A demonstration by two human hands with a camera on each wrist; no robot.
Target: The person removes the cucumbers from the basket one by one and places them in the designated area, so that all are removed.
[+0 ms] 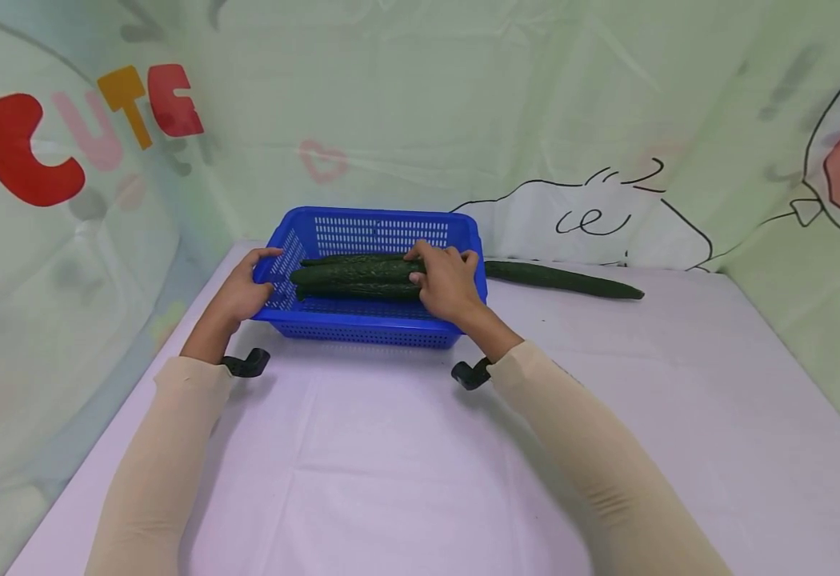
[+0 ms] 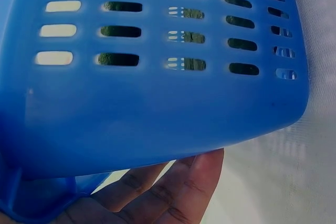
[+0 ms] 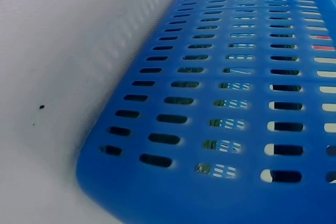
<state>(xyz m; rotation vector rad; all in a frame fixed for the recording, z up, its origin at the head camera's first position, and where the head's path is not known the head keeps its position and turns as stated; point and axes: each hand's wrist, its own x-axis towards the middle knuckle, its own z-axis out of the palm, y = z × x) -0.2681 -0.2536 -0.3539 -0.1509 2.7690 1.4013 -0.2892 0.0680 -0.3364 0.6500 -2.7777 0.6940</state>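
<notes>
A blue perforated plastic basket (image 1: 370, 322) stands at the back of the table with several long dark-green cucumbers (image 1: 351, 274) lying lengthwise in it. My left hand (image 1: 243, 288) grips the basket's left end; in the left wrist view its fingers (image 2: 202, 182) touch the outside of the blue wall. Over the basket's right side, my right hand (image 1: 449, 280) holds the right end of a cucumber between thumb and fingers, covering that end. The right wrist view shows the basket's slotted side wall (image 3: 210, 77), green showing through its slots, but not the right hand.
Another long cucumber (image 1: 564, 278) lies on the table just right of the basket. A white cloth covers the table (image 1: 391, 456). Printed fabric curtains (image 1: 406, 104) stand close behind the basket and along both sides.
</notes>
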